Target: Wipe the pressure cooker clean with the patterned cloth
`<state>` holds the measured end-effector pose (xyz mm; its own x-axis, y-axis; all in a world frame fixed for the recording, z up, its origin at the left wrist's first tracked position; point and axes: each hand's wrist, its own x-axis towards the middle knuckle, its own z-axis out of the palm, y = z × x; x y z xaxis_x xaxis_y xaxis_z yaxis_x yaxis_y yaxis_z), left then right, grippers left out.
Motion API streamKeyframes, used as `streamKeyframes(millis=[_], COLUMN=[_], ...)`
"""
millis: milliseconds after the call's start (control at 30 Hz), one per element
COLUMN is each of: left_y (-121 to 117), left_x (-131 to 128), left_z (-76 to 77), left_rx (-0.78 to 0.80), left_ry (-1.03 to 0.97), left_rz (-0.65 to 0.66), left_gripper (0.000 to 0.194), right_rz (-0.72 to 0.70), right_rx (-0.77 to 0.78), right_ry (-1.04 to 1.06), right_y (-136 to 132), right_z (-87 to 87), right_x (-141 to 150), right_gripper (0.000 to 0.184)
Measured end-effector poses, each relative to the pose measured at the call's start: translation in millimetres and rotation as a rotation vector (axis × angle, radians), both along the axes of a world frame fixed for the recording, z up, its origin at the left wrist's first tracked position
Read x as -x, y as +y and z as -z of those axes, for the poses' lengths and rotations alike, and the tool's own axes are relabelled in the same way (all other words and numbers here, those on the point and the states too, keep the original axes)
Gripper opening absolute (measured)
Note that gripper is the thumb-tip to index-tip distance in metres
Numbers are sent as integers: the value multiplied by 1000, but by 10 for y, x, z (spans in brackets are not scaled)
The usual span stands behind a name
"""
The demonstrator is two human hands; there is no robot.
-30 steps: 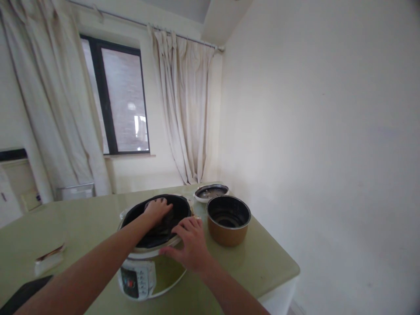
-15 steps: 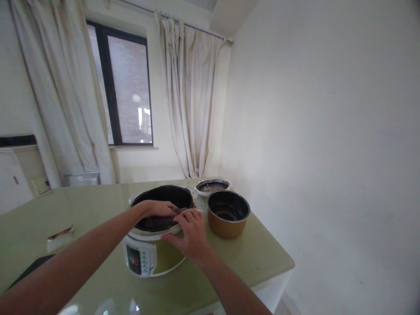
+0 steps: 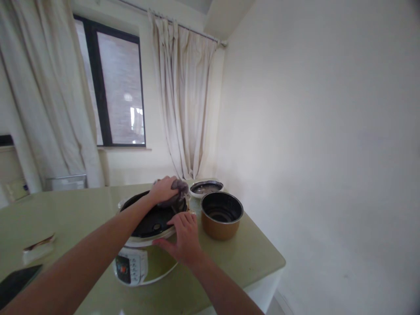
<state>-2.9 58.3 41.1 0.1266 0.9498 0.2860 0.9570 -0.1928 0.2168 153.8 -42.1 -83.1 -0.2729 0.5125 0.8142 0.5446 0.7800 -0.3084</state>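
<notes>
A white and gold rice cooker (image 3: pixel 162 262) stands on the table with its dark inside showing and a control panel at its front left. At the back of its opening, my left hand (image 3: pixel 164 190) is closed on a bunched grey-brown cloth (image 3: pixel 179 192). My right hand (image 3: pixel 186 238) grips the cooker's right rim, its fingers over the top and its thumb along the front. Right of the cooker sits a gold-coloured inner pot (image 3: pixel 220 227) with a black inside. Behind that pot lies a round lid-like part (image 3: pixel 207 188) with a white edge and dark inner face.
The pale green table (image 3: pixel 249 262) ends in a rounded corner at the right, close to the white wall. At the left lie a small white packet-like thing (image 3: pixel 38 249) and a dark flat object (image 3: pixel 18 282). Curtains (image 3: pixel 183 100) and a window are behind.
My left hand has risen from inside the cooker to its back rim, bringing the cloth up into sight. My right hand stays on the rim. The whole view has shifted slightly.
</notes>
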Motion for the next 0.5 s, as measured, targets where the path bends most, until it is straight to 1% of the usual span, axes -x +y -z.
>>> streamKeyframes(millis=[67,133,233,333,400,433,467,500], left_y=[60,47,-106,-345,-485,-538,-577,-602], left_x=[-172,-225,-95,153,315,390,464,539], left_z=[6,13,55,113,112,89,51,0], left_rx=[73,172,357,578,707,728,710,659], left_ry=[-51,-111,-192,-295,-236,-153,-46,54], left_rz=[98,201,326,378,398,395,383,365], left_gripper=[42,38,37,38,30,26,24,28], right_rz=[14,36,52,60,70,68,59,41], right_rx=[-6,-18,-41,-61,-66,-65,-61,-53], right_ry=[-8,-21,-29,-33,-52,-61,-65,-65], right_y=[11,13,-3,-16,-12,-8,-4,-2], right_z=[26,50,71,76,72,66,56,43], right_x=[5,7,-1,-22,-33,-34,-34,-34], right_gripper=[56,56,55,54,53,53,54,55])
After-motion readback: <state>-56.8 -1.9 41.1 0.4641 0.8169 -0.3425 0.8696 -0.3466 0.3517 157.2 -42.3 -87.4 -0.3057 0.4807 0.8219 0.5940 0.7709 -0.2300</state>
